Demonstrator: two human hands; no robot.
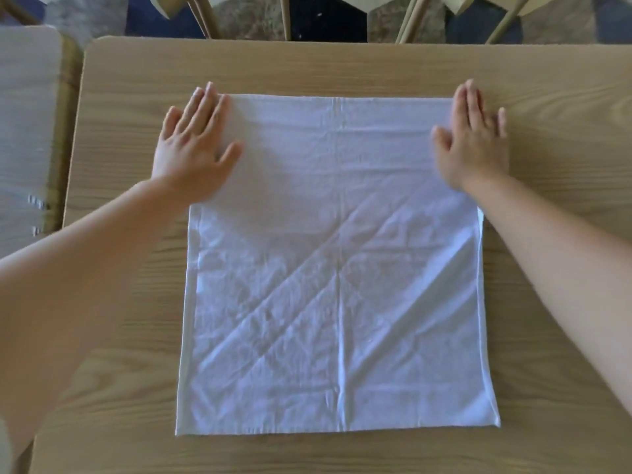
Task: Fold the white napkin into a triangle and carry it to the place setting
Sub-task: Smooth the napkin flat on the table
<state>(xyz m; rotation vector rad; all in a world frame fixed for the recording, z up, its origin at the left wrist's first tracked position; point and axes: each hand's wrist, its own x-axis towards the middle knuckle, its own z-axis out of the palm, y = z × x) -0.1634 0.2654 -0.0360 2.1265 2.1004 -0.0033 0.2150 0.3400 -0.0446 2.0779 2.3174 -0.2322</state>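
The white napkin (328,268) lies spread out as a full square on the wooden table (342,66), with diagonal and vertical creases across it. My left hand (193,145) rests flat, fingers together, on the napkin's far left corner. My right hand (473,145) rests flat on the far right corner, partly over the table. Neither hand grips the cloth. No place setting is in view.
A second table or bench (27,131) stands at the left, separated by a narrow gap. Wooden chair legs (205,15) and a patterned rug show beyond the table's far edge. Bare tabletop surrounds the napkin on all sides.
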